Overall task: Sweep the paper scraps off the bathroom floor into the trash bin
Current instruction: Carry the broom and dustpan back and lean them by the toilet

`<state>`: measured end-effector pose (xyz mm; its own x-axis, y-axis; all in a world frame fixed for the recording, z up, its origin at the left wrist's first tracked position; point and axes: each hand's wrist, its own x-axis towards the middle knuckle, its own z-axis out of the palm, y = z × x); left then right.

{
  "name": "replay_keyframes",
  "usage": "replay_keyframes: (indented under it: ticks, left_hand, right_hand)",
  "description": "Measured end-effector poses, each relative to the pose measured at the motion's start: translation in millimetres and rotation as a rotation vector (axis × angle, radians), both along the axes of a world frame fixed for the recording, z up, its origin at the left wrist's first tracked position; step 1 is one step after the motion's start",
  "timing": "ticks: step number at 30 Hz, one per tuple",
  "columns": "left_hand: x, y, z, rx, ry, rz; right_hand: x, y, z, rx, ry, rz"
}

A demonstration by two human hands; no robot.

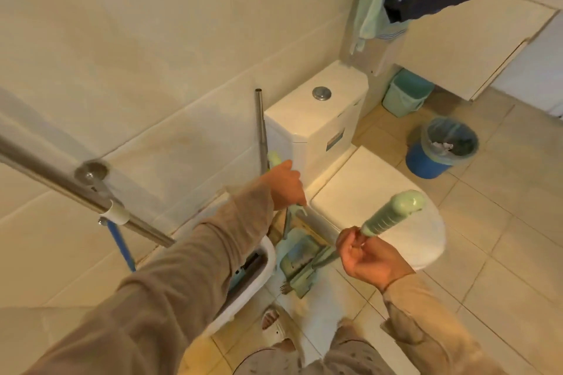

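My left hand (286,186) grips the pale green handle (274,158) of the dustpan (297,256), which stands on the floor between the wall and the toilet. My right hand (370,256) holds the broom's green ribbed handle (393,213), with the shaft running down to the broom head (300,283) beside the pan. The blue trash bin (438,151) with a clear liner stands on the tiles to the right of the toilet, with crumpled paper inside. No loose scraps show on the visible floor.
The white toilet (374,210) with closed lid fills the middle. A small green bin (405,93) sits under the white cabinet (475,39). A steel rail (61,179) crosses at left, a steel pole (260,128) leans by the tank. A white stool (253,277) is near my legs.
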<state>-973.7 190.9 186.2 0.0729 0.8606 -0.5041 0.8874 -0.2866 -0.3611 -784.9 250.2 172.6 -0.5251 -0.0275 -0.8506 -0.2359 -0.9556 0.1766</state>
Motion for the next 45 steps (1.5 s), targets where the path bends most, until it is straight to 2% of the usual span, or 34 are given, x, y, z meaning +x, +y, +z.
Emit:
replay_keyframes:
  ticks: [6, 11, 15, 22, 25, 29, 37, 41, 45]
  left_hand:
    - [-30.8, 7.1, -2.7, -0.014, 0.026, -0.032]
    - [-50.9, 3.2, -1.7, 0.026, 0.023, 0.031]
    - [-67.7, 1.3, 2.5, 0.065, 0.011, 0.089]
    - [-77.6, 8.7, -3.9, 0.024, 0.093, 0.202]
    - [-82.3, 17.1, -1.5, 0.003, 0.100, 0.243]
    - [-101.6, 28.8, 9.6, -0.055, 0.173, 0.167]
    - [-126.2, 36.5, 17.1, -0.032, 0.133, 0.247]
    - [-127.9, 28.7, -6.7, -0.058, 0.108, 0.346]
    - [-137.5, 17.4, -18.9, 0.036, 0.134, 0.401]
  right_hand:
    - [-37.0, 3.5, -1.0, 0.025, 0.042, 0.039]
    - [-70.1, 10.0, -3.0, 0.020, 0.077, 0.085]
    - [-104.2, 19.9, -7.8, 0.038, 0.040, 0.138]
    - [-149.2, 26.1, -32.3, 0.038, -0.013, 0.177]
    - [-162.5, 26.2, -39.7, 0.086, -0.072, 0.280]
    - [-186.8, 36.2, -32.1, 0.178, -0.086, 0.348]
    - [-231.5, 65.9, -9.8, 0.288, -0.010, 0.420]
    - [-237.2, 70.2, -17.2, 0.437, -0.021, 0.598]
    - [-249.7, 77.0, -14.8, 0.600, 0.104, 0.821]
